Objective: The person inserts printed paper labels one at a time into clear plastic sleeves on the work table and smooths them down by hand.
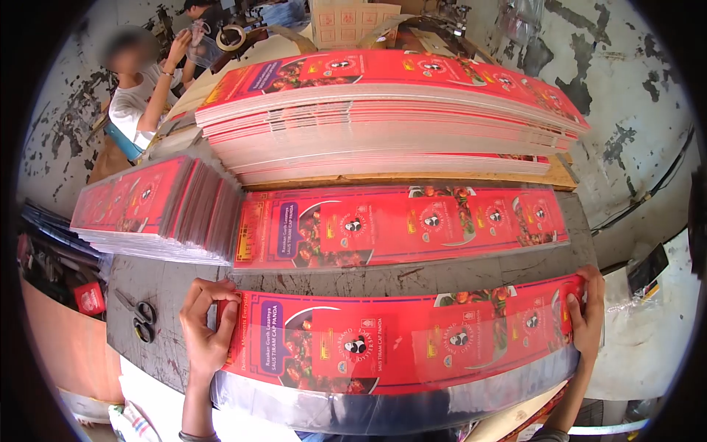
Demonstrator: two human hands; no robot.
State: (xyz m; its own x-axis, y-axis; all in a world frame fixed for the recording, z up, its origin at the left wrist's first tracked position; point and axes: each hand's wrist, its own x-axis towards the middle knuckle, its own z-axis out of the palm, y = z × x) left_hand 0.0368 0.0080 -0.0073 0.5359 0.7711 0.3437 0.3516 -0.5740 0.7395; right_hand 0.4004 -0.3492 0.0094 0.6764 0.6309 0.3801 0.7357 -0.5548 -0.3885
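Observation:
A long red printed sheet [401, 339] with panda logos lies across the near side of the grey worktop, over clear plastic film [317, 409] that shows along its lower edge. My left hand [206, 324] grips the sheet's left end, thumb on top. At the right end, my right hand [583, 313] holds the sheet with its thumb on the print. Just beyond lies another red printed strip [398, 225] in clear plastic. Dark-handled scissors [140, 317] rest on the worktop, left of my left hand.
A tall stack of red printed sheets [398, 121] stands on a wooden board at the back. Plastic-covered packs [155, 210] are piled at the left. Another person [140, 96] is at the back left with raised hands. A cardboard box [353, 26] stands behind the stack.

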